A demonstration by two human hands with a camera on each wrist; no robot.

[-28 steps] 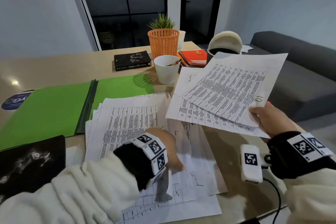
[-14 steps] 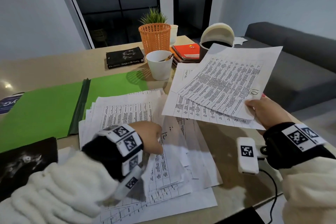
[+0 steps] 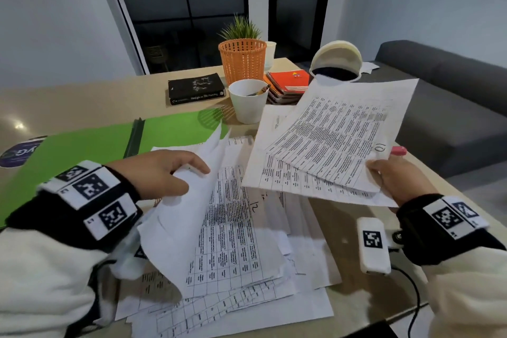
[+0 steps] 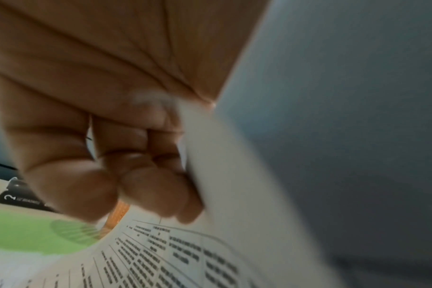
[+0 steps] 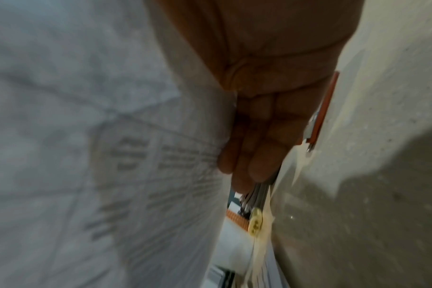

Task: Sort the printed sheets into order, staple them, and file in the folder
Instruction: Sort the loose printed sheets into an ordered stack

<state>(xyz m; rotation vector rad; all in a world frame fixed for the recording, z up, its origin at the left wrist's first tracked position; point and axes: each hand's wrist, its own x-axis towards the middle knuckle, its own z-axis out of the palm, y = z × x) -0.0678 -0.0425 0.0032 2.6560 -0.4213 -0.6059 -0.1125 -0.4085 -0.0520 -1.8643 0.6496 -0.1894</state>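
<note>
Both hands [image 3: 159, 173] [image 3: 395, 181] on sheets [image 3: 323, 143] (mid-table)

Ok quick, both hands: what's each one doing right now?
Left hand: grips a lifted sheet from the loose pile.
Right hand: holds the sorted sheets by a corner, page marked 10 on top.

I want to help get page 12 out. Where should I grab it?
Probably pinch the sheet marked 12 at its bare near-right corner, coming from the right. The left hand is lifting the sheets off its left side, and it lies flat on the pile, so slide it out sideways.
</note>
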